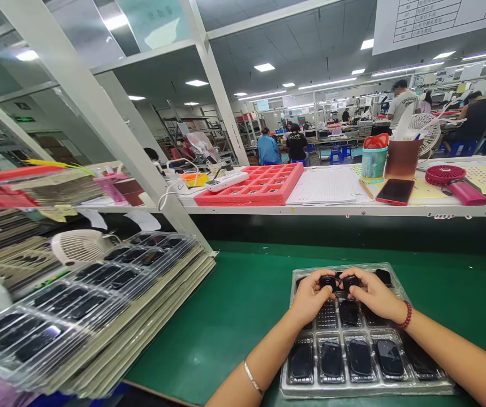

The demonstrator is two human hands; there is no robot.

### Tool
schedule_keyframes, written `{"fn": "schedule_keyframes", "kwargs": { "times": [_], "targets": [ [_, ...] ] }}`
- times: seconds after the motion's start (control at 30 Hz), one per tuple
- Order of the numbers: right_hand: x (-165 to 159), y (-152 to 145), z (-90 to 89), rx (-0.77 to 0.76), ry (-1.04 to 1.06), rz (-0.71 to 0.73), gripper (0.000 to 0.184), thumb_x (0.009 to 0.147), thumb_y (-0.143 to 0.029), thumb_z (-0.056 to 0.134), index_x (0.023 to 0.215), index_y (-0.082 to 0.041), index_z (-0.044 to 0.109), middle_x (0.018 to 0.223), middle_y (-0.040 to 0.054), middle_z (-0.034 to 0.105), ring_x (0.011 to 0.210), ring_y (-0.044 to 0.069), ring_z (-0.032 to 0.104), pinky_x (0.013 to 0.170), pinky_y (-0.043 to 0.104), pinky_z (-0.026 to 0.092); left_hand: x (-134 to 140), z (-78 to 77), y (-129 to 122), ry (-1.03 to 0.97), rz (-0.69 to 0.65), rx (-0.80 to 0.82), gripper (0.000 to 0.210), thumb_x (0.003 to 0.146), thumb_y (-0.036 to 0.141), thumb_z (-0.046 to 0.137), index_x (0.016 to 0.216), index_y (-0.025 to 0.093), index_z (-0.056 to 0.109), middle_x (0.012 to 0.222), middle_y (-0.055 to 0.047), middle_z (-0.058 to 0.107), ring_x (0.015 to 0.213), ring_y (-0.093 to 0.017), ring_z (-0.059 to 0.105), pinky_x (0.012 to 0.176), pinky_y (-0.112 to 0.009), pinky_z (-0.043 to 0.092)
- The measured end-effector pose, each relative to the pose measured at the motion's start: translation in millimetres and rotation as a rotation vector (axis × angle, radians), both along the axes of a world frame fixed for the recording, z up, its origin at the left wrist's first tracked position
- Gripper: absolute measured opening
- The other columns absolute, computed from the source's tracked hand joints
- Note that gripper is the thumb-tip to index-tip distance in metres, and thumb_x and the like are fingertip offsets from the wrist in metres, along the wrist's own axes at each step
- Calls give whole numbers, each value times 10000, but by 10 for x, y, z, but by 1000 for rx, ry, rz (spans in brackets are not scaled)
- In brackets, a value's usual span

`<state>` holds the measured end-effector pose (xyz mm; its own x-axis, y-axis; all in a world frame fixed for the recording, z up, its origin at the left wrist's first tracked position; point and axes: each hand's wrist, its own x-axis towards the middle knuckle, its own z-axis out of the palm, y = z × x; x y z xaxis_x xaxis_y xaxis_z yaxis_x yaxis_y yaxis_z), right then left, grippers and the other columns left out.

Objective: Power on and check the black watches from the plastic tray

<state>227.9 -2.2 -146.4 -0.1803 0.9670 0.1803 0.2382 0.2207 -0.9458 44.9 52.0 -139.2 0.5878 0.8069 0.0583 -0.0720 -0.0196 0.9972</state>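
Above the clear tray (353,389), toward its far edge, I am pinching one black device (327,282) in my left hand (310,295) and a second black device (350,282) in my right hand (373,293), while dark units (360,357) are lying along its near edge

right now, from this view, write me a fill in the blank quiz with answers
The left hand and right hand each hold a small device coloured ____.
The red beaded bracelet circles the ____ wrist.
The clear plastic tray rests on a worktop coloured ____.

Missing words: black; right; green
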Motion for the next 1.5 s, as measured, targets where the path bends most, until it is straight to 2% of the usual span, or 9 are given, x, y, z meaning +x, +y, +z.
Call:
{"fn": "schedule_keyframes", "kwargs": {
  "times": [0.13,0.3,0.53,0.7,0.93,1.07,1.3,1.43,1.5],
  "targets": [
    [-6,-3,18,-19,29,8,225,850,-210,450,1048,-197,556,924,37,625,685,145,601,630,281,511,-4,8,-4,20,8,-5,277,695,152,595,972,160,582,879,-50,648,700,-143,612,695,-287,493],
    [-10,-4,9,-9,1,1,300,774,-152,522,1064,-210,566,999,49,618,830,184,607,711,311,524,-1,-1,-4,0,10,0,270,697,161,607,965,160,588,874,-51,652,708,-145,612,691,-285,496],
    [-16,-11,36,-10,11,0,224,816,-191,487,1021,-205,576,913,28,618,703,151,596,645,286,514,-13,18,-6,18,-1,2,226,753,252,580,958,159,601,843,-52,655,705,-154,621,631,-266,494],
    [-16,-10,17,43,-70,-33,281,768,-121,509,1026,-208,580,904,30,637,728,166,594,633,273,491,-17,-53,19,24,-10,1,364,712,160,585,1075,176,560,957,-65,651,742,-158,637,596,-232,465],
    [-23,-15,30,64,-100,-24,305,750,-76,480,1007,-215,568,868,14,635,736,162,586,634,260,467,-11,-132,54,43,-11,0,369,764,191,534,1132,170,547,951,-74,639,726,-157,651,518,-196,416],
    [-20,-14,21,46,-77,-16,299,730,-86,518,994,-219,563,879,14,641,736,165,596,625,258,473,-13,-94,33,33,-8,-26,430,716,128,535,1144,176,524,976,-74,643,737,-155,642,550,-209,429],
    [-16,-3,-11,27,-46,-33,318,715,-103,537,1005,-228,570,902,14,642,757,174,602,613,263,484,4,-109,38,-46,-5,-58,554,592,4,501,1120,173,483,952,-53,638,797,-142,609,754,-282,463],
    [-20,-6,-20,31,-31,-43,321,703,-104,531,999,-222,571,900,14,641,769,180,598,645,283,493,18,-129,88,-134,25,-118,535,538,-20,541,1033,178,490,862,-6,610,717,-101,578,656,-212,443],
    [-19,-13,-21,37,-40,-40,314,707,-114,525,1001,-215,571,897,18,641,777,185,597,664,294,495,15,-74,100,-166,61,-153,531,509,-39,546,994,172,500,767,24,584,606,-62,538,553,-161,398]
  ]
}}
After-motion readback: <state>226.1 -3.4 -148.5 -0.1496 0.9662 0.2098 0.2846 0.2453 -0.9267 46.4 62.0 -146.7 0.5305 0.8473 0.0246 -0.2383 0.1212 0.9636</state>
